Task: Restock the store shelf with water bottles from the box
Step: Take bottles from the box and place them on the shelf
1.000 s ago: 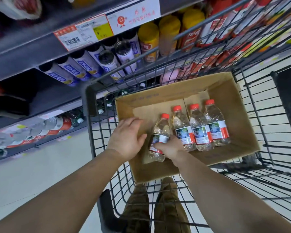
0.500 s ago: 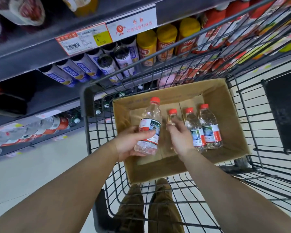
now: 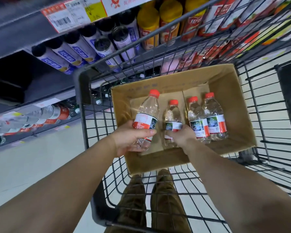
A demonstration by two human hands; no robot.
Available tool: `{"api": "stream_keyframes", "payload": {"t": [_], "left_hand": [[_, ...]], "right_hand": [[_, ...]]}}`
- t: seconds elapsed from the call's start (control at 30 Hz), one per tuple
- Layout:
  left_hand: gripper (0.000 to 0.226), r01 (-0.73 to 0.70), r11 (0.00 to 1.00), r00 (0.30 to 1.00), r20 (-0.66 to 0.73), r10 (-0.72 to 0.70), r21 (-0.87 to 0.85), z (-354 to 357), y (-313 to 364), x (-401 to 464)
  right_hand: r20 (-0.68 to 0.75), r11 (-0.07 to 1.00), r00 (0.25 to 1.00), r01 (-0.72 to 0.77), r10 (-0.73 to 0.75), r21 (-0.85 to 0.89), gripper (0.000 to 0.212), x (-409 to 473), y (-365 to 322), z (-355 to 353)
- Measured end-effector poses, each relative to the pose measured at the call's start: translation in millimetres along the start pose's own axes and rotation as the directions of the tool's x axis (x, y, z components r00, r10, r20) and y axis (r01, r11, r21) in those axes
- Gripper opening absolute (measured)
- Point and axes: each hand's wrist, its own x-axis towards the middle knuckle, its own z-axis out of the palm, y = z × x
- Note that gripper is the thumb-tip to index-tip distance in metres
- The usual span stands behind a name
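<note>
Cardboard box [image 3: 232,105]: hands [image 3: 133,140] partly hide two water bottles [image 3: 146,115].

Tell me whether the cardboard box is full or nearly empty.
Nearly empty: the cardboard box shows bare floor, with two water bottles standing untouched and one in each hand.

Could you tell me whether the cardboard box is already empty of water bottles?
No, two red-capped bottles stand untouched in the cardboard box, beside the one the right hand grips.
</note>
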Motion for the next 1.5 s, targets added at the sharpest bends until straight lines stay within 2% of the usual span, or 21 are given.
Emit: {"api": "stream_keyframes", "payload": {"t": [0.03,0.1,0.2,0.33,0.43,0.5,0.57,0.67,0.7,0.87,0.97,1.03,1.1,1.17,1.23,1.3,1.4,1.5], "left_hand": [[0.075,-0.01,1.0,1.0,-0.007,0.009,-0.007,-1.2,0.1,-1.8],[0.085,-0.035,0.999,0.999,-0.033,0.035,-0.013,-3.4,0.3,-7.4],[0.087,-0.063,0.998,0.995,-0.08,0.061,-0.016,-3.7,-0.5,-26.1],[0.042,-0.132,0.991,0.984,-0.124,0.13,-0.01,-1.1,0.6,-71.0],[0.02,-0.214,0.977,0.969,-0.121,0.214,0.016,-7.9,1.9,-109.3],[0.01,-0.268,0.964,0.958,-0.11,0.266,-0.002,-17.6,3.5,-140.7],[0.025,-0.326,0.944,0.944,-0.081,0.32,-0.062,-32.8,2.4,-170.2],[0.07,-0.414,0.905,0.909,-0.102,0.405,-0.097,-72.8,-6.4,-214.5],[0.077,-0.436,0.893,0.898,-0.122,0.424,-0.111,-89.8,-12.4,-229.4],[0.055,-0.554,0.817,0.824,-0.246,0.511,-0.158,-182.3,-66.9,-315.7],[0.047,-0.6,0.768,0.783,-0.361,0.507,-0.223,-248.3,-117.2,-374.8],[0.056,-0.632,0.741,0.746,-0.435,0.504,-0.226,-293.1,-155.1,-419.7],[0.065,-0.658,0.724,0.707,-0.5,0.5,-0.208,-334.0,-189.7,-463.9],[0.061,-0.689,0.701,0.659,-0.562,0.5,-0.184,-368.6,-219.1,-501.5],[0.047,-0.731,0.659,0.597,-0.635,0.49,-0.179,-397.7,-242.7,-529.1],[0.039,-0.771,0.598,0.549,-0.702,0.452,-0.218,-423.2,-261.6,-548.6],[0.028,-0.819,0.512,0.496,-0.767,0.406,-0.259,-457.7,-280.1,-564.5],[0.015,-0.836,0.481,0.468,-0.801,0.373,-0.265,-495.2,-291.3,-569.2]], "right_hand": [[0.016,0.995,1.0,0.002,-0.004,0.099,0.047,-3.1,0.3,-4.7],[0.097,0.945,0.995,-0.004,-0.029,0.328,0.037,-13.2,0.3,-13.7],[0.324,0.815,0.94,-0.1,-0.111,0.571,0.032,-40.7,-2.5,-29.6],[0.513,0.745,0.81,-0.15,-0.284,0.65,0.054,-86.8,-11.1,-46.7],[0.604,0.77,0.706,-0.13,-0.37,0.624,0.069,-131.2,-29.8,-51.2],[0.65,0.79,0.642,-0.111,-0.406,0.603,0.093,-163.9,-48.1,-47.2],[0.665,0.804,0.603,-0.064,-0.441,0.592,0.11,-198.1,-70.5,-37.4],[0.654,0.799,0.569,0.01,-0.499,0.601,0.112,-247.9,-107.8,-12.1],[0.643,0.799,0.564,0.05,-0.518,0.599,0.111,-263.9,-120.4,-0.5],[0.615,0.769,0.472,0.284,-0.632,0.573,0.099,-344.6,-182.4,97.3],[0.613,0.76,0.455,0.308,-0.646,0.572,0.105,-397.4,-214.3,185.1],[0.661,0.782,0.42,0.305,-0.622,0.543,0.114,-439.6,-230.5,247.5],[0.72,0.815,0.38,0.278,-0.58,0.509,0.112,-481.2,-245.6,305.5],[0.783,0.849,0.331,0.258,-0.526,0.461,0.095,-524.3,-257.8,355.0],[0.817,0.863,0.286,0.244,-0.501,0.443,0.063,-560.9,-268.0,396.0],[0.832,0.867,0.259,0.232,-0.491,0.44,0.051,-584.3,-282.7,431.6],[0.861,0.877,0.197,0.223,-0.468,0.426,0.06,-603.9,-308.9,479.0],[0.905,0.911,0.146,0.177,-0.399,0.373,0.063,-611.3,-338.1,524.1]]}}
